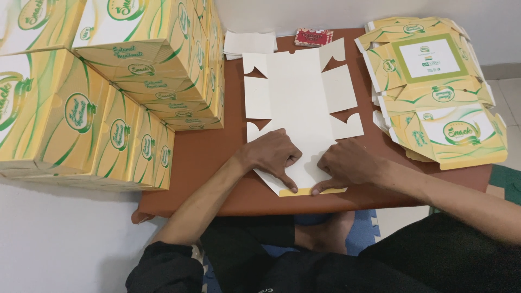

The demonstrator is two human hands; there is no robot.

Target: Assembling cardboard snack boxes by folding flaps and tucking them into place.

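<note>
Item: flat box blank (pixel 296 103). My left hand (pixel 273 154) and right hand (pixel 347 163) press its near flap, gripping nothing. Risk: crooked crease if uneven pressure slides it.

From my seat, the left hand (pixel 274 154) and right hand (pixel 347 163) cover the near part of the flat white box blank (pixel 296 92), so I can't see the fold under their palms. At nine o'clock the stack of assembled yellow boxes (pixel 81 97) runs off the left and top edges. At two o'clock, the pile of flat printed blanks (pixel 434 92) hides its lower sheets. The small red packet (pixel 313 37) at twelve is too small to tell apart.
</note>
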